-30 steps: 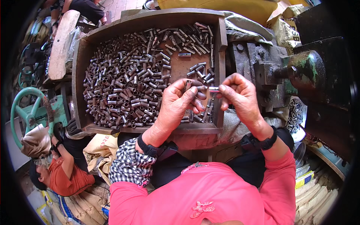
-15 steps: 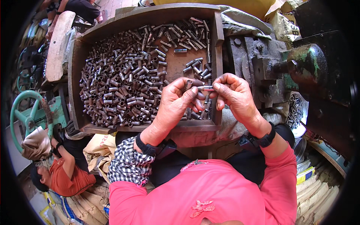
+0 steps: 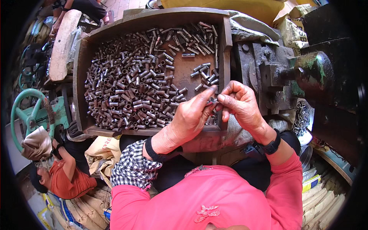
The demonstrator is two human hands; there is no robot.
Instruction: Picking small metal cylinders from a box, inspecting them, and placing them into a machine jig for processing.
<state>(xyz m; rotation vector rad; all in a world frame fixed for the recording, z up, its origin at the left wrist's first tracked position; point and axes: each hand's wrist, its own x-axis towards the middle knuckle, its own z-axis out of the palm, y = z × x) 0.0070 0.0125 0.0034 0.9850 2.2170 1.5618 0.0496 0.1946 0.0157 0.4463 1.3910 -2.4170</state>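
My left hand [image 3: 193, 113] and my right hand [image 3: 240, 101] meet over the right part of a wooden tray [image 3: 199, 129]. Their fingertips are closed on a small shiny metal cylinder [image 3: 211, 101], mostly hidden by the fingers. Whether it is one part or two joined parts, I cannot tell. A dense heap of short dark metal sleeves [image 3: 134, 84] fills the tray's left and middle. Longer slotted metal pieces [image 3: 191, 38] lie at its far right. Several short cylinders [image 3: 205, 73] lie just beyond my fingers.
A heavy, oily machine [image 3: 276, 73] stands right of the tray. Beside it, a white container [image 3: 304, 136] holds small metal parts. A green handwheel [image 3: 32, 117] is at the left, with a person in orange [image 3: 73, 176] below it. Grey cloth [image 3: 253, 28] lies behind the machine.
My left hand has turned over and moved slightly right, so its back now faces up. The dark sleeve in its fingers is no longer visible. My right hand stays nearly in place.
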